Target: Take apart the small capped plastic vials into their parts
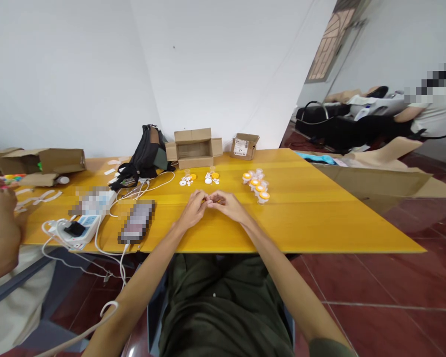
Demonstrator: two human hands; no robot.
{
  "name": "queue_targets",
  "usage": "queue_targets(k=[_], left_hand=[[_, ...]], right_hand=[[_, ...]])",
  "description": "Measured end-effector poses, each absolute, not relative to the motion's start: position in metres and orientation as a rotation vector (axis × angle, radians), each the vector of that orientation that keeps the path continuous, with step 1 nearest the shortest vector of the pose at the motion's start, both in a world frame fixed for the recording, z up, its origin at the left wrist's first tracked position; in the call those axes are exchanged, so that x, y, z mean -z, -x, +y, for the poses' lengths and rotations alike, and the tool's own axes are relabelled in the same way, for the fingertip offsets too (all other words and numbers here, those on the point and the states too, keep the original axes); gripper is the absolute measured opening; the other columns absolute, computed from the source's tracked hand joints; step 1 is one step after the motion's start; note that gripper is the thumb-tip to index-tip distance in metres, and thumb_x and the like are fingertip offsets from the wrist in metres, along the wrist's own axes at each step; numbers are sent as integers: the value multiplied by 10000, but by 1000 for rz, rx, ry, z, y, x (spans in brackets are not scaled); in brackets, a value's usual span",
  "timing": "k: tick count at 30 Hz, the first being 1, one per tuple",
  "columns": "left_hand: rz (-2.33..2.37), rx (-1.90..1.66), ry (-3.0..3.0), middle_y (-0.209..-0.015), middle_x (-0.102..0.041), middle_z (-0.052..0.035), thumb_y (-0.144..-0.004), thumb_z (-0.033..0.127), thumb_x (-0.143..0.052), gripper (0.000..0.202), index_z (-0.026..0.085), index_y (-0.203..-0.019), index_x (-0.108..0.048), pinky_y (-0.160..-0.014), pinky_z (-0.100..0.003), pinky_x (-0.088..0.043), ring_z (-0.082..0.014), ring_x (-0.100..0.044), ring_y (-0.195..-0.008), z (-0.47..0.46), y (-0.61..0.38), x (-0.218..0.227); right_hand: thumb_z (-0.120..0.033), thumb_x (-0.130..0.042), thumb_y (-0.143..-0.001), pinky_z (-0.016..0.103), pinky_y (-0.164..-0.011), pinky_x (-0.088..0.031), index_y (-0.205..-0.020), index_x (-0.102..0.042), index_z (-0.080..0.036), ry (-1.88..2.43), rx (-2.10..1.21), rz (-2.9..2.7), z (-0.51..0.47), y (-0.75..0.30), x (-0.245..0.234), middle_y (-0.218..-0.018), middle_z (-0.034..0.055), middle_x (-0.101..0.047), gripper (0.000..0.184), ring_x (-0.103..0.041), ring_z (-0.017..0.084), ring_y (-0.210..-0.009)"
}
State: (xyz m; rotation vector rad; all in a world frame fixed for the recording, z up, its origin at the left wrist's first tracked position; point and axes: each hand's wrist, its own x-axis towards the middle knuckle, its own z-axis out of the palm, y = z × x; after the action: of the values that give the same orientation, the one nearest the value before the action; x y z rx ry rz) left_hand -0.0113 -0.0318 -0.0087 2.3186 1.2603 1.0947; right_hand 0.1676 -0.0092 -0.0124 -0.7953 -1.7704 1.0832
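Note:
My left hand and my right hand meet fingertip to fingertip over the yellow table, both pinched together on a tiny part too small to name. Just beyond them lie small white and orange parts, a second little group, and a cluster of orange-capped clear pieces.
An open cardboard box, a smaller box and a black backpack stand at the back. A phone, power strip and white cables lie left. Another person's hand works at the far left; someone reclines at the right.

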Motion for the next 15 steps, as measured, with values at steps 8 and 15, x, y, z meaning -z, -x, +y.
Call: queue_targets(k=[8, 15], left_hand=[[1226, -1125, -2221, -888, -612, -27, -967, 373, -510, 195, 226, -850, -560, -863, -327, -434, -195, -537, -891, -30, 12, 6], [1169, -1159, -2068, -839, -592, -4, -939, 436, -531, 249, 215, -827, -558, -785, -292, -433, -163, -514, -796, -30, 11, 5]], right_hand=[[-502, -777, -691, 316, -715, -523, -768, -683, -214, 769, -1115, -1726, -10, -168, 10, -760, 3, -725, 313, -646, 167, -702], [-540, -800, -667, 306, -685, -511, -737, -683, -211, 752, -1155, -1695, -13, -168, 7, -731, 2, -706, 356, -626, 158, -672]])
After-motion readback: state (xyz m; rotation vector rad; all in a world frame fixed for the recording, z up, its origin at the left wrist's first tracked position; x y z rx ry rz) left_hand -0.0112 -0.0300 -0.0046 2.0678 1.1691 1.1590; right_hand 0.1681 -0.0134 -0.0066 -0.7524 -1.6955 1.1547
